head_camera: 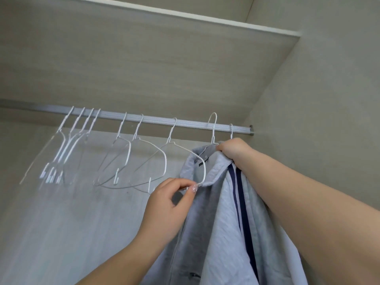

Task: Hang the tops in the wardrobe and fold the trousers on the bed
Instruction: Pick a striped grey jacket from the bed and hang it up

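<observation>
A light grey-blue collared top (218, 219) with dark navy stripes hangs in front of me inside the wardrobe. A white wire hanger (212, 130) is partly inside its collar, its hook raised at the metal rail (156, 119). My right hand (234, 150) grips the top's collar just below the rail. My left hand (170, 200) pinches the hanger's lower left end where it pokes out of the collar.
Several empty white wire hangers (131, 153) hang along the rail to the left. One more hook (231, 130) sits on the rail near its right end. A shelf board (144, 48) runs above, and the wardrobe side wall (318, 99) stands close on the right.
</observation>
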